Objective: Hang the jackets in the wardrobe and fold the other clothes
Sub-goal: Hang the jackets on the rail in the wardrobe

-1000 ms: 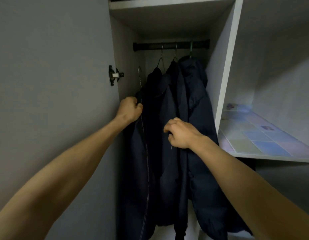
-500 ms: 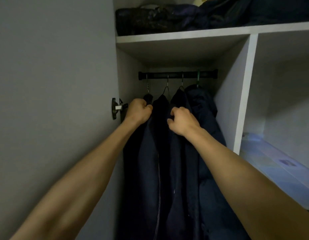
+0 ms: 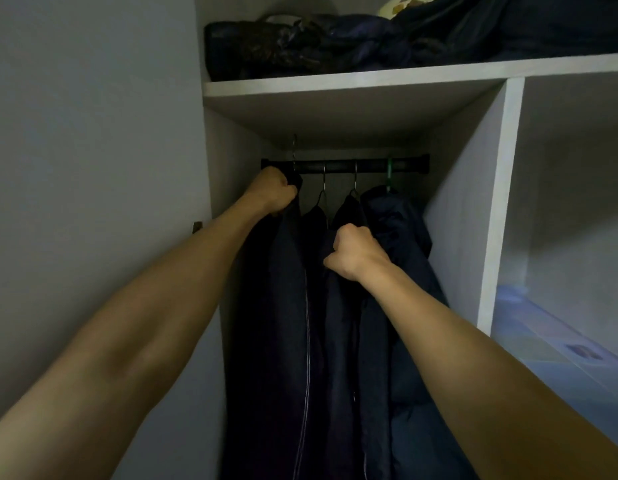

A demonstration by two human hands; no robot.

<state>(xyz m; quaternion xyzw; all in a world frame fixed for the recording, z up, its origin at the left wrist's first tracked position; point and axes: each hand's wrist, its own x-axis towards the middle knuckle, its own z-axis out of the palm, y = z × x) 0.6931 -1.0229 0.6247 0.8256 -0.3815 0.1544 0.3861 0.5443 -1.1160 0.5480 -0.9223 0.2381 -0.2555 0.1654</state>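
A dark navy jacket (image 3: 276,323) with a pale zip line hangs from a metal hanger whose hook (image 3: 294,150) is up at the black rail (image 3: 338,166). My left hand (image 3: 274,192) grips the jacket's collar just below the rail's left end. My right hand (image 3: 354,252) grips the dark cloth lower down, in front of the neighbouring jackets. Two dark jackets (image 3: 342,237) hang on metal hangers in the middle. A puffy navy jacket (image 3: 401,244) hangs on a green hanger at the right.
The wardrobe's open door (image 3: 92,168) fills the left. A white shelf (image 3: 369,83) above the rail holds a dark bag (image 3: 252,50) and bundled dark clothes (image 3: 456,32). A white divider (image 3: 501,202) separates a right compartment with a pale tiled-pattern shelf (image 3: 560,348).
My left hand has lifted the jacket's collar from waist height up to the rail, and the hanger hook has risen to the rail. My right hand followed upward. My head has tilted up.
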